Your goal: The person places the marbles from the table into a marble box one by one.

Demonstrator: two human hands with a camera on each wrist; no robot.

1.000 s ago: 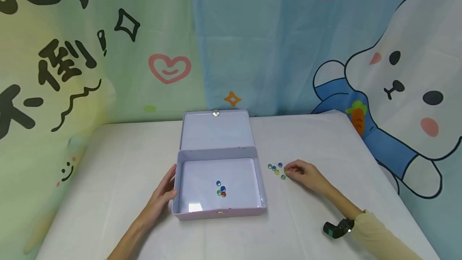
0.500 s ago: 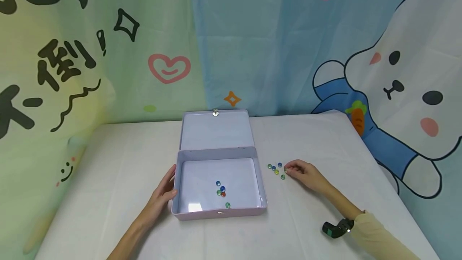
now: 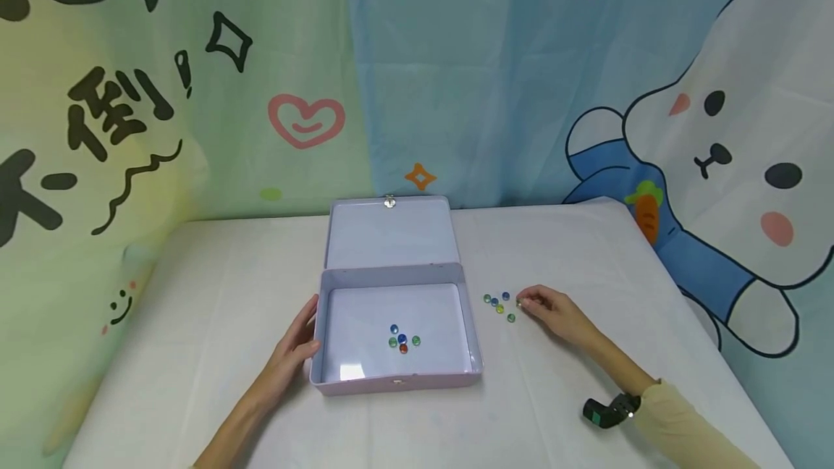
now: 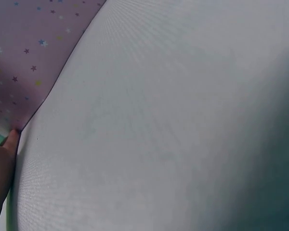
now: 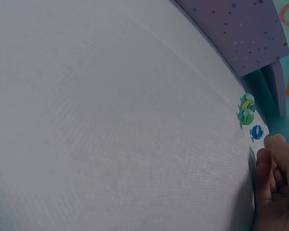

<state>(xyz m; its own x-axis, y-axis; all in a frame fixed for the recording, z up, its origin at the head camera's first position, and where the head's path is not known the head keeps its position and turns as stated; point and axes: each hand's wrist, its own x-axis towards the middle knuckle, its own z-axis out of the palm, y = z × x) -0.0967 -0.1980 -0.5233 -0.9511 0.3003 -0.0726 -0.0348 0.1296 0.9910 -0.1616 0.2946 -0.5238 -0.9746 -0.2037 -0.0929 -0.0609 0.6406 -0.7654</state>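
Observation:
A pale lilac tin box (image 3: 399, 384) stands with its lid (image 3: 392, 237) tipped back. Several glass marbles, among them a blue marble (image 3: 402, 339) and a red-brown marble (image 3: 404, 349), lie inside near the middle. My left hand (image 3: 291, 349) rests along the box's left wall, fingers extended and thumb at the rim. To the right of the box my right hand (image 3: 550, 313) pinches a small greenish marble (image 3: 518, 302) at its fingertips. Beside those fingers a loose group includes a yellow-green marble (image 3: 499, 309) and a green marble (image 5: 246, 116); the right wrist view also has a blue marble (image 5: 256, 132).
A white cloth (image 3: 560, 396) covers the table. Behind it hangs a printed curtain (image 3: 456, 78) with a rabbit and hearts. A black wrist device (image 3: 610, 411) sits on the right wrist. The box's outside (image 4: 33, 53) is patterned with stars.
Another green marble has appeared inside the box at the front, then rolled back beside the others, which shifted slightly. The right hand has moved slightly to the right; the left stays on the box.

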